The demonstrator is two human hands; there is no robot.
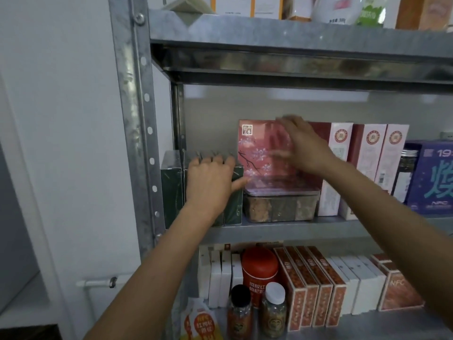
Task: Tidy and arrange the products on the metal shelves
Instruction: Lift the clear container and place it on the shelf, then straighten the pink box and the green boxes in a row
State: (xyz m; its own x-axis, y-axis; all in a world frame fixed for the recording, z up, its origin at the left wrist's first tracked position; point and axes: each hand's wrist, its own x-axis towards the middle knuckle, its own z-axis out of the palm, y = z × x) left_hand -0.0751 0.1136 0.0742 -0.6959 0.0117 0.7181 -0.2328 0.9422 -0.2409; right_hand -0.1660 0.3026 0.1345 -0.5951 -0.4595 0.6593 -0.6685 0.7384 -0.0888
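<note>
Noted: dark green boxes (171, 192), a pink box (257, 153) printed with pale blossoms on a dark branch, a purple box (431, 177) with teal lettering, a red canister (259, 271), mottled grey metal shelves (282, 230).

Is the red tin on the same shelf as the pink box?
No, the red tin stands one shelf below the pink box.

The middle shelf (269, 229) of the metal shelves (137, 119) carries a row of dark green boxes (171, 192), upright under the left fingers (213, 160), which hook over their tops. Just right of those fingers sits a clear lidded container (279, 208), below the blurred right fingers (291, 121). Further right stand tall white-and-red boxes (367, 165), a dark jar (404, 175) and a purple box (434, 177). The lower shelf (367, 325), below both sets of fingers, holds white boxes (218, 278), a red tin (259, 273), two jars (273, 314) and orange patterned boxes (311, 293).
</note>
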